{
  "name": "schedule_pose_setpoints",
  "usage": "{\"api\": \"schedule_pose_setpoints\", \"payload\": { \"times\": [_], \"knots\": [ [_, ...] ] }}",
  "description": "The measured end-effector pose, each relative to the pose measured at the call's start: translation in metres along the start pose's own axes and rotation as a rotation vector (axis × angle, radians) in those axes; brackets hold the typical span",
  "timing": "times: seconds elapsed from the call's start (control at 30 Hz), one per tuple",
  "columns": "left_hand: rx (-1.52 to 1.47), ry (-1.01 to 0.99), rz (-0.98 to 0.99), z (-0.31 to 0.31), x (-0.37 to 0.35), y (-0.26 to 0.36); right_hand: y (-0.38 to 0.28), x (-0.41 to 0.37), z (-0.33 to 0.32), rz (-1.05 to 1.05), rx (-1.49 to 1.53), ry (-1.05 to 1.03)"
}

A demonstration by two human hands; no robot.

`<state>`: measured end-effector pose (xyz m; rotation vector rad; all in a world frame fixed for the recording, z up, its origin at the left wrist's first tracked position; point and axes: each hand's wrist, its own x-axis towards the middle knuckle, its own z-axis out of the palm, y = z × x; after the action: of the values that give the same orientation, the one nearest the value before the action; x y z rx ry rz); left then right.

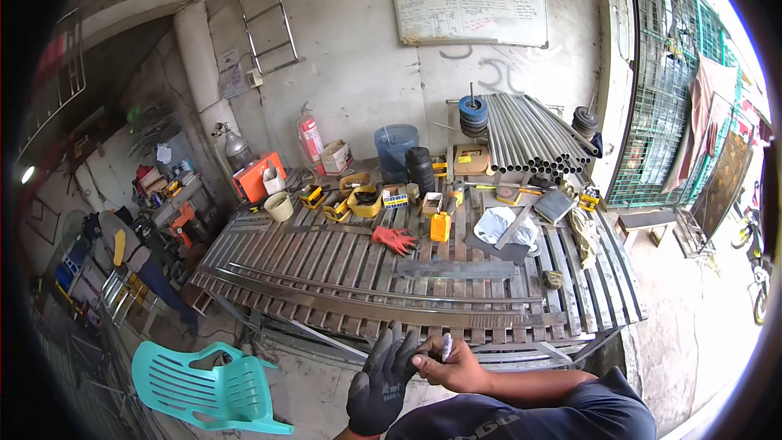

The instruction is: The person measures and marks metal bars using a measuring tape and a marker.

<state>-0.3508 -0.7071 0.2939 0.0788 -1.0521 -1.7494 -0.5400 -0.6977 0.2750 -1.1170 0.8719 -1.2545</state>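
My left hand (381, 383) wears a dark work glove and is raised in front of the table's near edge, fingers stretched up and apart. It holds nothing that I can see. My bare right hand (450, 367) is beside it, thumb and forefinger pinched at a finger of the glove. A short white marker-like stick (447, 347) pokes up from between the right fingers. Just beyond both hands is the slatted metal table (562, 277), where long thin metal bars (383, 297) lie along the near side. A flat metal plate (456, 270) rests behind them.
A red glove (394, 239), a yellow bottle (441, 226) and a tape measure (553, 279) lie on the table. Stacked steel pipes (529, 134) stand at the back right. A teal plastic chair (204, 387) is at the lower left; another person (130, 248) bends farther left.
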Motion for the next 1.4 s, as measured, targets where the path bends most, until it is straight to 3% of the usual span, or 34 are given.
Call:
{"api": "schedule_pose_setpoints", "payload": {
  "times": [0.37, 0.5, 0.6, 0.7, 0.8, 0.9, 0.93, 0.97, 1.07, 1.2, 1.33, 1.4],
  "knots": [
    [0.091, -0.09, 0.116, 0.004, 0.002, -0.017, 0.012, -0.004, 0.007, 0.114, 0.325, -0.094],
    [0.197, -0.013, 0.058, 0.01, -0.002, -0.019, 0.002, -0.008, 0.015, 0.15, 0.392, -0.081],
    [0.287, 0.039, 0.033, 0.016, -0.003, -0.024, 0.002, -0.007, 0.022, 0.203, 0.213, -0.007],
    [0.342, 0.057, 0.072, 0.019, 0.002, -0.026, 0.014, -0.001, 0.019, 0.139, 0.166, -0.023],
    [0.409, 0.104, 0.12, 0.02, 0.009, -0.027, 0.018, 0.011, 0.011, 0.048, -0.074, -0.055],
    [0.398, 0.103, 0.172, 0.015, 0.024, -0.013, 0.0, 0.024, 0.001, -0.169, -0.386, -0.036],
    [0.357, 0.067, 0.189, 0.014, 0.029, -0.006, -0.013, 0.026, -0.008, -0.236, -0.71, 0.035],
    [0.314, 0.03, 0.202, 0.011, 0.032, 0.004, -0.02, 0.028, -0.015, -0.303, -0.8, -0.007],
    [0.163, -0.014, -0.021, 0.001, 0.026, 0.016, -0.037, 0.03, -0.037, -0.435, -1.161, -0.218],
    [-0.001, -0.01, -0.167, 0.002, 0.021, 0.016, -0.027, 0.04, -0.065, -0.784, -1.146, -0.538],
    [-0.004, -0.087, -0.197, 0.003, 0.016, 0.009, -0.015, 0.037, -0.067, -0.821, -1.002, -0.638],
    [-0.024, -0.143, -0.234, 0.006, 0.019, 0.014, -0.01, 0.034, -0.07, -0.735, -0.972, -0.667]
  ]
}}
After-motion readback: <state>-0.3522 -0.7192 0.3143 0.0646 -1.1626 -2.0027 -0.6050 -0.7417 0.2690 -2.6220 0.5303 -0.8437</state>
